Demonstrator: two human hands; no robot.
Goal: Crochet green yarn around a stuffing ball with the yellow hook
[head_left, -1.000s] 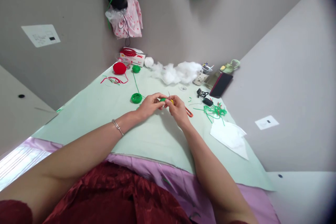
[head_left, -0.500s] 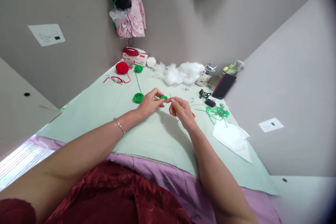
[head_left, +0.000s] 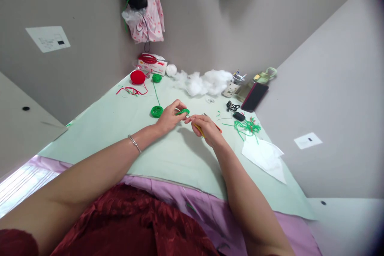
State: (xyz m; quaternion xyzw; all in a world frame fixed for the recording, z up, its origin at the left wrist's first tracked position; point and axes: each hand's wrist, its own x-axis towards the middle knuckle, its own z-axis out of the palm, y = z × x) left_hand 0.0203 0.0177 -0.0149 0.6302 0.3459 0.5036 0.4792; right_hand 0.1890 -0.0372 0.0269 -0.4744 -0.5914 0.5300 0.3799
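Observation:
A small green crochet piece (head_left: 185,111) is pinched in the fingertips of my left hand (head_left: 171,118). My right hand (head_left: 207,127) grips a crochet hook by its yellow handle (head_left: 199,129), and the thin metal tip meets the green piece. Behind my right hand, scissors (head_left: 221,130) with an orange handle lie on the table, mostly covered by the hand. Just left of my left hand rests a coil of green yarn (head_left: 156,111). From it a strand runs back to a small green yarn ball (head_left: 156,78).
White stuffing (head_left: 207,83) lies at the back of the table (head_left: 120,128), beside a pen cup (head_left: 231,89). A red yarn ball (head_left: 137,77) sits at back left. On the right are a phone (head_left: 255,97), green yarn scraps (head_left: 247,127) and white paper (head_left: 264,156).
My right hand has turned, and the hook tip has swung from pointing upward to the green piece. More of the scissors shows behind the hand. My left hand keeps its pinch.

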